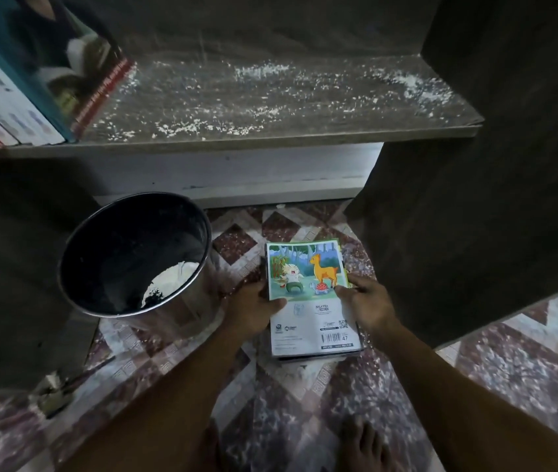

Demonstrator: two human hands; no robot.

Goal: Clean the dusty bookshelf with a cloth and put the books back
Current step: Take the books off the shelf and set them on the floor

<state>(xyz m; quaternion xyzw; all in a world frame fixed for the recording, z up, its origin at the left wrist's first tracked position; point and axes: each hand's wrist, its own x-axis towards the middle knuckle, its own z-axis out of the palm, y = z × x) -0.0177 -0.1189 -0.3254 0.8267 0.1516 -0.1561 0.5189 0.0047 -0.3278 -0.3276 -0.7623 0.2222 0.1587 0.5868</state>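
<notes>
A stack of thin books [311, 301] lies on the tiled floor below the shelf, topped by a cover showing a cartoon deer and a barcode. My left hand [253, 310] grips the stack's left edge, thumb on the cover. My right hand [364, 303] grips its right edge the same way. The brown shelf board [270, 100] above is strewn with white dust and crumbs. Several upright books [22, 83] lean at the shelf's left end. No cloth is in view.
A shiny metal bin [134, 257] with white scraps inside stands on the floor left of the stack, close to my left hand. Dark cabinet sides [475, 216] flank the shelf on both sides. My bare feet [362, 444] show at the bottom on the patterned tiles.
</notes>
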